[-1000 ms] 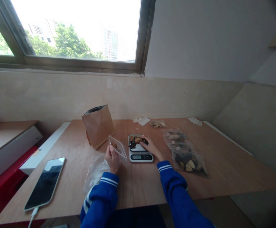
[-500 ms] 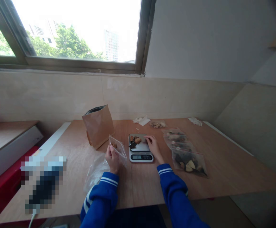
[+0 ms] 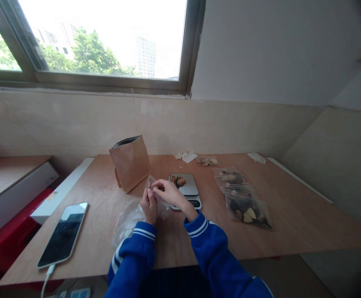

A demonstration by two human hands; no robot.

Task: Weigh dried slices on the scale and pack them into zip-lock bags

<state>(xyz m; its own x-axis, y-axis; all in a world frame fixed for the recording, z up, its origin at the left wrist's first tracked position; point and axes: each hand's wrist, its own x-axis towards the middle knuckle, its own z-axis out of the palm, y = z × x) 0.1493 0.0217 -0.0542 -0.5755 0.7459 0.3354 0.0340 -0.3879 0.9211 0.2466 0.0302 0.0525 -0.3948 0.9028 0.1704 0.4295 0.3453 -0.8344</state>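
Note:
My left hand (image 3: 149, 206) grips a clear zip bag (image 3: 158, 198) upright by its lower part, with brown pieces inside. My right hand (image 3: 168, 192) reaches across, its fingertips pinched at the bag's mouth around a small piece, mostly hidden by the fingers. Behind the hands stands a digital kitchen scale (image 3: 185, 188), with a few brown dried pieces (image 3: 179, 181) on its metal platform. My right wrist hides part of its display.
A brown paper bag (image 3: 131, 163) stands left of the scale. To the right lie several filled zip bags (image 3: 247, 212). A phone (image 3: 63, 235) on a charging cable lies at the left on the wooden table (image 3: 292, 211), with loose clear plastic (image 3: 127, 221) near my left hand.
My right hand has moved left from the scale to the bag's mouth. The dark piece has gone from the platform. The view has shifted slightly.

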